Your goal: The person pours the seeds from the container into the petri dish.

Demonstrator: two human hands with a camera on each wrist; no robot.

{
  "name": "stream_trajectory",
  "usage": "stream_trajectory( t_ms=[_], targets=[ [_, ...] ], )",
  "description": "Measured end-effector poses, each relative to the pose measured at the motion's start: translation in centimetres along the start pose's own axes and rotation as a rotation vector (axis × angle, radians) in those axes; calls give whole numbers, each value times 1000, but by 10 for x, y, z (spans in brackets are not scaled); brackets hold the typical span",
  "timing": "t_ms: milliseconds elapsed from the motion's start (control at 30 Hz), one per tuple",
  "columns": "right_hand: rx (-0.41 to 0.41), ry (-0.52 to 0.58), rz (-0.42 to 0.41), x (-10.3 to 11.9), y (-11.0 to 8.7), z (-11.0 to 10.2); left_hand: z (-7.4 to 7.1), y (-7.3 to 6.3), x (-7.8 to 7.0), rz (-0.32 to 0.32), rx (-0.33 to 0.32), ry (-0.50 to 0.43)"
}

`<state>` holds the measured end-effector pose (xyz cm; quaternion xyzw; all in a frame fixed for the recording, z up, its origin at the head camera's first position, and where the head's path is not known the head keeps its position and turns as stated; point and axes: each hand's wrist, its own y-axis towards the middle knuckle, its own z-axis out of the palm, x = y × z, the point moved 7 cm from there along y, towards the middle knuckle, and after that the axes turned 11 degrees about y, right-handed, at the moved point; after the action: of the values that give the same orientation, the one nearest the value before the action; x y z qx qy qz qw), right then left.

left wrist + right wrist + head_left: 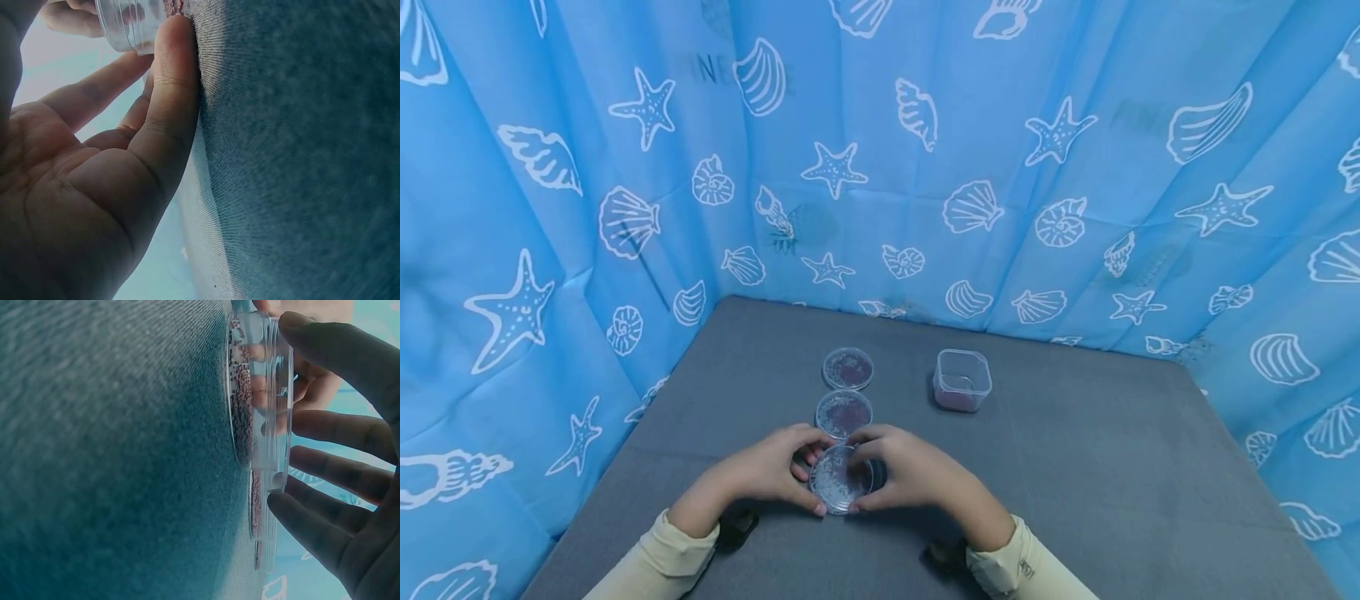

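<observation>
Nearest me on the grey table stands a clear round dish [832, 485] with a clear lid [283, 381]. Small reddish-brown grains lie in its bottom, heaped to one side in the right wrist view. My left hand [763, 468] holds the dish from the left, thumb low against its wall in the left wrist view. From the right, my right hand [913, 471] grips the lid, thumb at one side of the rim and fingertips spread along its top and edge. Right behind stands a second lidded dish [844, 414], with a third dish [847, 368] beyond it.
To the right of the far dishes stands a clear square tub [962, 375] with some reddish contents at its bottom. The grey tabletop [1097, 467] stretches away to the right. A blue curtain [880, 167] with white shells and starfish surrounds the table's back and sides.
</observation>
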<state>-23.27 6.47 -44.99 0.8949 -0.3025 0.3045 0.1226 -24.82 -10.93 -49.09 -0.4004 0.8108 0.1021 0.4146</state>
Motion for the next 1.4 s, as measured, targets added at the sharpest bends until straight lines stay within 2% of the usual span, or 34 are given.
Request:
stream_trajectory(
  t_ms=[667,1167,1267,1400],
  targets=[
    [43,93,40,2,-1,7,2,-1,2,10,3,0],
    [47,48,60,1,-2,9,1,1,1,3,7,35],
    [11,8,59,3,-5,5,1,0,1,-3,1,33],
    [-76,-15,85,3,-15,-7,-2,-4,1,1,-8,30]
  ],
)
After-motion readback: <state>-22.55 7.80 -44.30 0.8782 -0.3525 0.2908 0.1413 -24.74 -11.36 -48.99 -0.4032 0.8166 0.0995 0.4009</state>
